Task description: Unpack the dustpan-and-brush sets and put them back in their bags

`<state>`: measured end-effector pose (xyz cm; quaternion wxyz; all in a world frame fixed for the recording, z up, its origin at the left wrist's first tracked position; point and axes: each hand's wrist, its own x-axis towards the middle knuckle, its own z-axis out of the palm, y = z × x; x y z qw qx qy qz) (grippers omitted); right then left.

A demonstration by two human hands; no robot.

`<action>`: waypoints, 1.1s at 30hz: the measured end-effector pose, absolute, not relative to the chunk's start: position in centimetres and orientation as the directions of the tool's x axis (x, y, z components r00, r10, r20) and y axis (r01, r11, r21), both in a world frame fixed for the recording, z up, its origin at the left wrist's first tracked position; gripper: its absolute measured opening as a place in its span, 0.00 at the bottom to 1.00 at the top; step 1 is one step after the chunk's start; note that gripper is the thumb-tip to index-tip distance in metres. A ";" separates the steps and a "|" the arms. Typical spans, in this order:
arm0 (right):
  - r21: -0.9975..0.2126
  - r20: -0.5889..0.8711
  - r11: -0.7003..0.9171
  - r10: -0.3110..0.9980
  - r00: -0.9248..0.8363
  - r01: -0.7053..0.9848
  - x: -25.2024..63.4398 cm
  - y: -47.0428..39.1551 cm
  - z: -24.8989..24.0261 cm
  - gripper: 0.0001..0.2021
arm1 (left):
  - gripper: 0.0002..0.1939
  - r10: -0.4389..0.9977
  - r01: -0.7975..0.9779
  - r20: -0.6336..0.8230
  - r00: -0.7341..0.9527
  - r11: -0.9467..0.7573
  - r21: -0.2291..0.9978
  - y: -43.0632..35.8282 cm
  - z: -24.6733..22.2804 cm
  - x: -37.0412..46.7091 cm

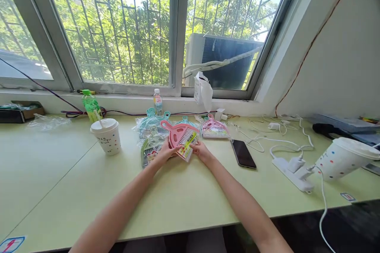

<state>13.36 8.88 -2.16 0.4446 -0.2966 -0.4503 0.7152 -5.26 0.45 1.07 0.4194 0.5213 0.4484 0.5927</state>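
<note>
Between my hands, a pink dustpan-and-brush set point(177, 133) with a yellow label is raised over the table, its round handle toward the upper left. My left hand point(166, 152) grips its lower left side. The fingers of my right hand point(201, 151) are closed on its right edge, by the label. Just behind and left lie a green and grey set point(147, 152) and several teal sets point(151, 122) in clear wrapping. Another pink set point(214, 128) rests on the table at the back, right of the one I hold.
A lidded paper cup point(108, 138) and a green bottle point(90, 104) stand left. A small bottle point(158, 102) is behind the sets. To the right are a phone point(243, 153), a power strip point(292, 174) with cables, and a large white cup point(344, 158).
</note>
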 end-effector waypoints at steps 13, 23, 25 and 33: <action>-0.927 0.008 -0.109 0.951 -0.310 -0.360 16.8 11.3 -2.3 0.22 | 0.06 0.751 0.628 0.617 -0.236 -0.367 0.687 1.7 -0.2 -9.4; -0.925 0.039 -0.052 0.972 -0.230 -0.377 16.8 10.5 -2.4 0.19 | 0.15 0.703 0.583 0.690 -0.172 -0.492 0.647 1.1 0.9 -10.2; -0.925 0.071 -0.015 0.975 -0.210 -0.381 16.7 10.2 -2.5 0.20 | 0.14 0.703 0.663 0.686 -0.191 -0.423 0.618 0.9 0.9 -10.7; -0.926 0.016 -0.057 0.982 -0.189 -0.373 16.4 10.0 -2.2 0.18 | 0.19 0.644 0.955 0.737 -0.207 -0.029 0.294 0.6 1.2 -9.7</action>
